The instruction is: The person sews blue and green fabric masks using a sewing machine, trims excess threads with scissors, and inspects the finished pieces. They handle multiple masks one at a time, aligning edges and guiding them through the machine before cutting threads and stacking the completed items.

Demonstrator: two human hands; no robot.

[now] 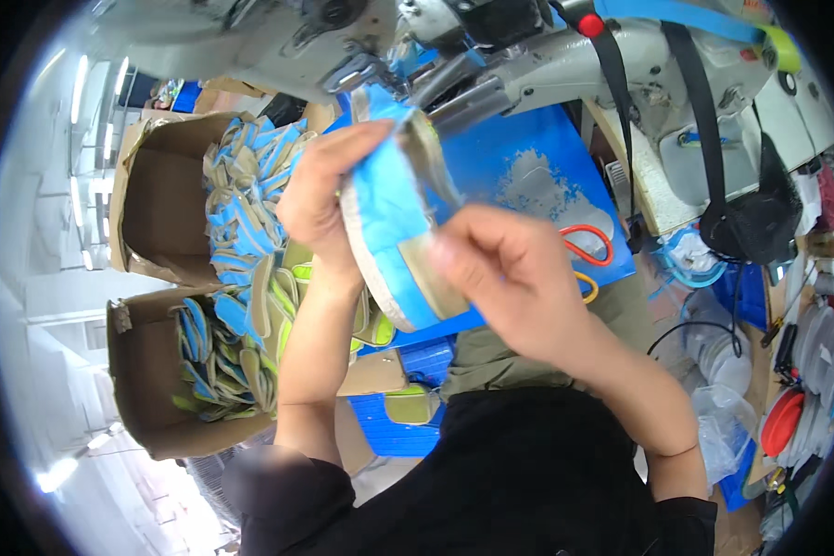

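Note:
A blue and beige fabric piece (pixel 377 199), shaped like a shoe upper with a pale edge, is held up beneath the sewing machine head (pixel 343 28). My left hand (pixel 322 190) grips its left side, with the thumb and fingers closed near its top. My right hand (pixel 510 273) pinches the beige part on the right side; its fingertips are partly hidden by the curled hand. To the right of my right hand lie scissors with a red handle loop (pixel 604 243) and a yellow one.
On the left stand two cardboard boxes (pixel 125 208). Blue and beige fabric pieces (pixel 246 208) heap beside the upper one; green-edged pieces (pixel 218 357) fill the lower. Pale scraps (pixel 537 185) lie on the blue table (pixel 551 134). Black straps (pixel 700 120) hang at the right.

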